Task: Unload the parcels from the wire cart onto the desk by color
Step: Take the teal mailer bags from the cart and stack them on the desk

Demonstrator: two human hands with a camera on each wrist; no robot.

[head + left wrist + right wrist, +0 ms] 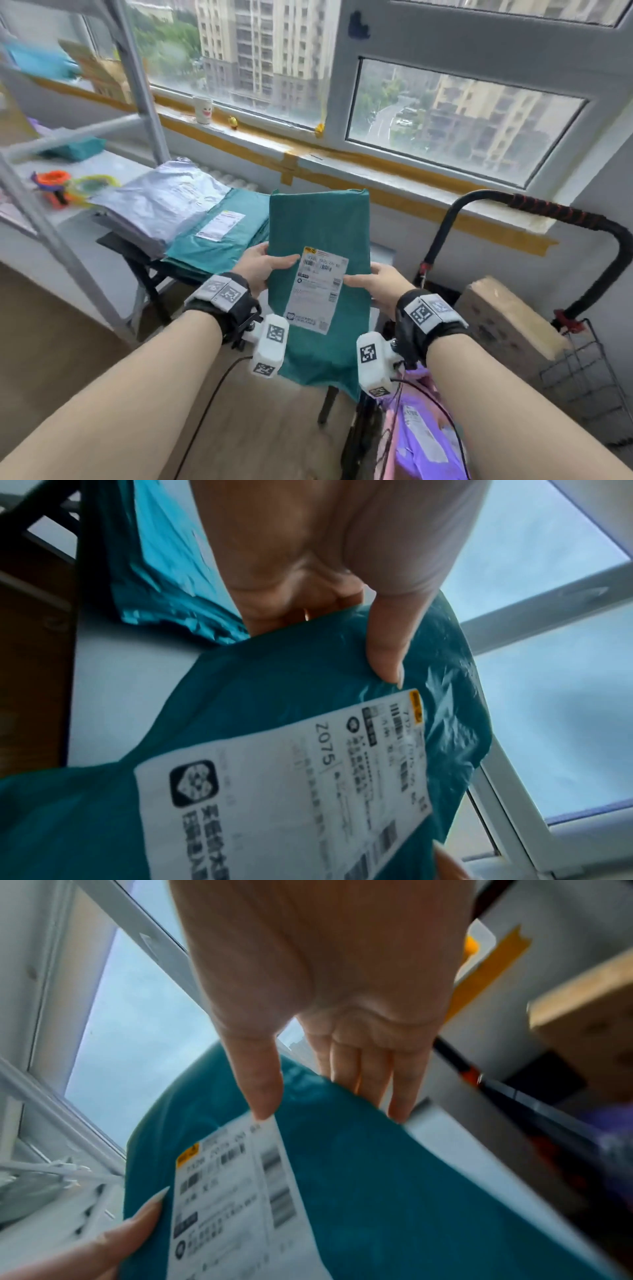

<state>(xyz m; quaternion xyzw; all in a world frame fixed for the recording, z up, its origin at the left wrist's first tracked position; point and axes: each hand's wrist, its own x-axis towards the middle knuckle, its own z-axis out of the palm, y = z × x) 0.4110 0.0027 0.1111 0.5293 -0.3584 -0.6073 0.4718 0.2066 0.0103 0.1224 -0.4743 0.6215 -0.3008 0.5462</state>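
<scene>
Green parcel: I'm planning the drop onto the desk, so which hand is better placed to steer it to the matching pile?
Probably the left. Both hands grip the green parcel, but the left hand is nearer the green pile. The right hand is on the cart side.

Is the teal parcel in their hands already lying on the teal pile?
No, both hands grip the teal parcel in the air, short of the teal pile on the desk.

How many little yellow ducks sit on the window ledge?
2: one duck beside the white cup, another duck farther right by the window frame. More may be hidden.
</scene>
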